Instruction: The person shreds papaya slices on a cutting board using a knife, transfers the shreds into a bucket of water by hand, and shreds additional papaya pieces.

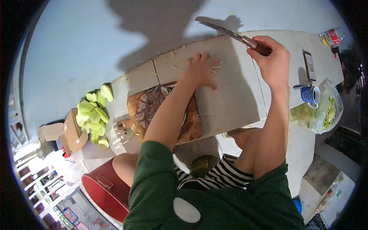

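Note:
My right hand (274,63) is raised over the right side of the tiled surface (234,92), closed around the brown handle of a knife (227,31). The blade points up and to the left. My left hand (200,69) reaches forward with its fingers spread over the tiles, among thin pale green shreds (216,67). Whether it touches them I cannot tell. Under my left forearm lies a wooden cutting board (194,130) with a crumpled dark cloth (153,103) on it. My forearm hides part of both.
Pale green vegetable pieces (92,115) are heaped at left beside a cardboard box (73,132). A red bucket (109,184) stands lower left. At right are a phone (309,66), a blue mug (307,94), a plastic bag (332,109) of green pieces and a bottle (332,37).

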`<state>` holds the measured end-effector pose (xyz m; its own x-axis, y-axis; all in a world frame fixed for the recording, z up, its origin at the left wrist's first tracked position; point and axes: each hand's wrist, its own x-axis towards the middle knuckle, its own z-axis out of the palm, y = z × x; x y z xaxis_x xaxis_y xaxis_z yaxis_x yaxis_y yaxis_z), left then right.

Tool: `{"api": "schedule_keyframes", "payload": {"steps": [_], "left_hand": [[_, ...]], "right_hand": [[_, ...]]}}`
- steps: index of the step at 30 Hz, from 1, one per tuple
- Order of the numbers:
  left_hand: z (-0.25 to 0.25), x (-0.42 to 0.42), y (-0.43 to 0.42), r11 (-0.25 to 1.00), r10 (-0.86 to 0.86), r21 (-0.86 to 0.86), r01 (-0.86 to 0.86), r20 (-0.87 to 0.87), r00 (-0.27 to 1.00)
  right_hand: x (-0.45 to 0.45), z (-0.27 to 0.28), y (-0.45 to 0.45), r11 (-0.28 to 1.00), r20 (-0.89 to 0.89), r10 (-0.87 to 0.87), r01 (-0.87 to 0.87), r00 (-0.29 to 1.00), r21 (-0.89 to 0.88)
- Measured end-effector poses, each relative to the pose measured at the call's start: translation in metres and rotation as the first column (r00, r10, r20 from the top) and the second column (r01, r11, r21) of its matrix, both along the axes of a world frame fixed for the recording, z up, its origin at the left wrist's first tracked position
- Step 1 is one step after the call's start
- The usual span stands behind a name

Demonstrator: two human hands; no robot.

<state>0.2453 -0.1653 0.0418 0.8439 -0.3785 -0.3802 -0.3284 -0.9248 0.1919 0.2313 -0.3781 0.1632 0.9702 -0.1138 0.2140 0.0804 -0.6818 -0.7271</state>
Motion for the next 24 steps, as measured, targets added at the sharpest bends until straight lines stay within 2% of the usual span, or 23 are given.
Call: {"api": "schedule_keyframes", "payload": {"steps": [2, 6, 8, 16, 18, 20, 24], "left_hand": [[0.002, -0.016, 0.003, 0.996, -0.086, 0.01, 0.086, -0.024, 0.996], [0.0, -0.025, 0.006, 0.995, -0.06, 0.08, 0.056, 0.052, 0.997], [-0.023, -0.027, 0.006, 1.0, -0.016, -0.022, 0.02, 0.172, 0.985], [-0.041, -0.026, 0.002, 0.998, -0.054, -0.015, 0.057, 0.131, 0.99], [-0.037, -0.026, 0.0, 0.997, -0.076, -0.016, 0.079, 0.144, 0.987], [-0.022, -0.027, -0.004, 0.998, -0.051, 0.046, 0.049, 0.035, 0.998], [-0.034, -0.022, 0.001, 0.995, -0.089, 0.039, 0.088, 0.015, 0.996]], "right_hand": [[0.001, 0.0, 0.0, 1.0, -0.002, 0.007, -0.007, 1.0, -0.013], [0.002, -0.002, 0.002, 0.999, -0.012, 0.017, -0.018, 1.0, -0.03], [-0.001, 0.002, 0.005, 1.0, -0.02, 0.012, -0.012, 1.0, -0.027], [-0.005, 0.002, 0.006, 1.0, 0.015, 0.031, -0.031, 0.999, 0.0], [-0.008, 0.006, 0.009, 0.999, -0.007, 0.001, -0.001, 1.0, -0.05], [-0.006, 0.005, 0.009, 0.999, -0.001, 0.011, -0.011, 1.0, -0.035], [-0.005, 0.004, 0.01, 0.999, 0.015, 0.032, -0.032, 0.999, -0.013]]}}
